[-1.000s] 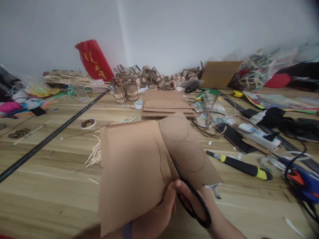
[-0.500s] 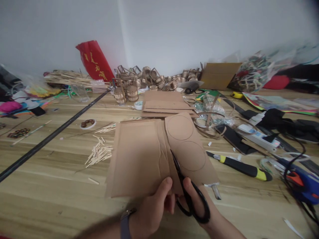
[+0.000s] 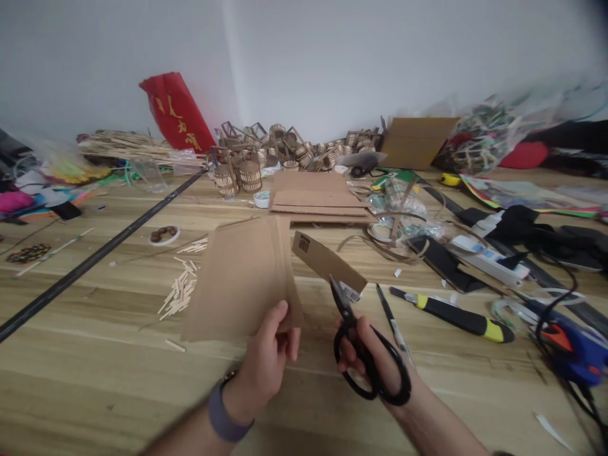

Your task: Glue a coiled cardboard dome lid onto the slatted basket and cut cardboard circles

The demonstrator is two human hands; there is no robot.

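My left hand (image 3: 270,348), thumb on top, pinches the lower right corner of a large brown cardboard sheet (image 3: 237,285), which is raised at a slant over the table. In my right hand (image 3: 375,354) is a pair of black-handled scissors (image 3: 349,313), blades pointing away and nearly closed, apart from the sheet. Just beyond the blade tips, a separate cardboard piece (image 3: 327,256) shows a printed code and a barcode label; no drawn circles are visible on it. Right of the scissors lies a pen (image 3: 393,320), partly behind my right hand.
A yellow-black utility knife (image 3: 465,320) and a blue glue gun (image 3: 570,348) lie to the right. Stacked cardboard (image 3: 313,190) sits ahead, with small woven baskets (image 3: 249,176) behind. Short wooden sticks (image 3: 179,291) are scattered on the left, near a metal strip (image 3: 104,244).
The scissors have come out of the cardboard. The piece with drawn circles no longer shows; a printed piece lies apart from the sheet. My left hand and the sheet have shifted left, uncovering the pen.
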